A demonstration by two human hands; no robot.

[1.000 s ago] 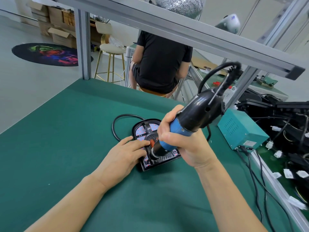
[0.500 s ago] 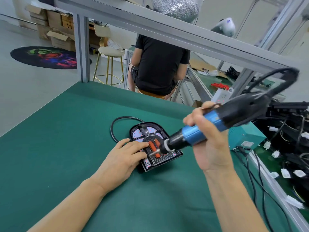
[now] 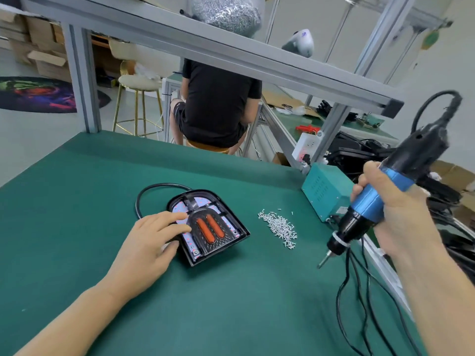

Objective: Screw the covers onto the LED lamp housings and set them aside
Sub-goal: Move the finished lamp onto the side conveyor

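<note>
Lamp housing [image 3: 208, 227] lies mid-desk under my left hand [image 3: 151, 242], fingers flat; my right hand [image 3: 393, 209] grips the electric screwdriver [image 3: 380, 199] right of the screws [image 3: 279, 227]. Loose pressing could let it skid.

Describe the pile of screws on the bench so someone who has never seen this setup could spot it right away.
Start at the green bench mat. The lamp housing lies in the middle under the left hand, and a teal metal box stands at the right edge. Between them lies the pile of screws, the only loose scatter of tiny silvery pieces on the mat.
</note>
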